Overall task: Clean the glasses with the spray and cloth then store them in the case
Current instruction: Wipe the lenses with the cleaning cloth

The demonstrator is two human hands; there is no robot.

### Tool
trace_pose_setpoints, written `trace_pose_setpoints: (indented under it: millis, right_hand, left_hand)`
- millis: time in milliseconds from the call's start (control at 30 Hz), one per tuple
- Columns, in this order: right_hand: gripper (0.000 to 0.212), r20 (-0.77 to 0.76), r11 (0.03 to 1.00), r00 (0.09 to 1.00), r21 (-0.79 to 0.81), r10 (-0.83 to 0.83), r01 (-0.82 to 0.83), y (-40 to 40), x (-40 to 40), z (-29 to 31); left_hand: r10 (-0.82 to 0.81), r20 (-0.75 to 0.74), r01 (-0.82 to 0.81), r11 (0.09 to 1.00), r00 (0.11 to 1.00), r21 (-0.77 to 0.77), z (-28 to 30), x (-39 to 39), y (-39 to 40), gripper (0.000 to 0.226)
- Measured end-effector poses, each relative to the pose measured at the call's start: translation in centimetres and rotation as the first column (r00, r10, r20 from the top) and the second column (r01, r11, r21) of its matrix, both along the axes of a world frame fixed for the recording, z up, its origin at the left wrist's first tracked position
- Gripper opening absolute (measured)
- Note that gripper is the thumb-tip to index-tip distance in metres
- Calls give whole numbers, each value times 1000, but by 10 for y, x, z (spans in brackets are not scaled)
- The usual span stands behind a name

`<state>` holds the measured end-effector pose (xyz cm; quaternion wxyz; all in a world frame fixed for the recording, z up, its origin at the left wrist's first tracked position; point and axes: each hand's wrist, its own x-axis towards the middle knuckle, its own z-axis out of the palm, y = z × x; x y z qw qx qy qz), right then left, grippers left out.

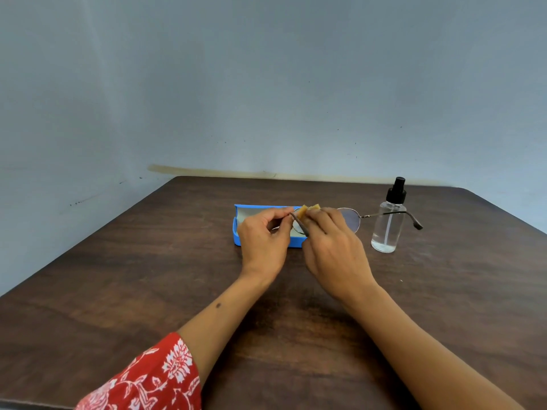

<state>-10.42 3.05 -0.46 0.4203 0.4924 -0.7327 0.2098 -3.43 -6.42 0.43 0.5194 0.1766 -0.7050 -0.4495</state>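
No writing showed on anything. On the dark wooden worktop (148, 291) lay an open blue plastic glasses case (236, 232), partly behind the hands. The left hand (263, 235) pinched the thin metal round-lensed glasses (352, 220) by one folded temple, above the case. The right hand (331, 247) pinched a small yellow cloth (307, 210) against a lens. A clear spray bottle with a black nozzle (389, 220) stood just right.
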Motion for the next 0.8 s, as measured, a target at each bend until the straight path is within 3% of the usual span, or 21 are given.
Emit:
trace_pose_setpoints:
  millis: [100, 300, 500, 700, 800]
  right_hand:
    - [40, 29, 997, 996, -1, 83, -83, -1, 3, -1]
    - [39, 51, 999, 998, -12, -35, 36, -1, -4, -2]
    - [40, 7, 994, 994, 12, 110, -110, 1, 3, -1]
    - [42, 38, 998, 998, 21, -55, 55, -1, -6, -1]
    - [41, 32, 1000, 999, 12, -5, 5, -1, -5, -3]
  left_hand:
    - [6, 3, -6, 1000, 1000, 17, -1, 0, -2, 13]
    - [4, 25, -4, 1000, 1000, 2, -1, 0, 1, 13]
    - [7, 9, -7, 1000, 1000, 17, -2, 1, -2, 11]
    - [0, 36, 0, 1000, 999, -8, -3, 0, 0, 13]
    - [-3, 22, 2, 1000, 1000, 9, -4, -2, -1, 10]
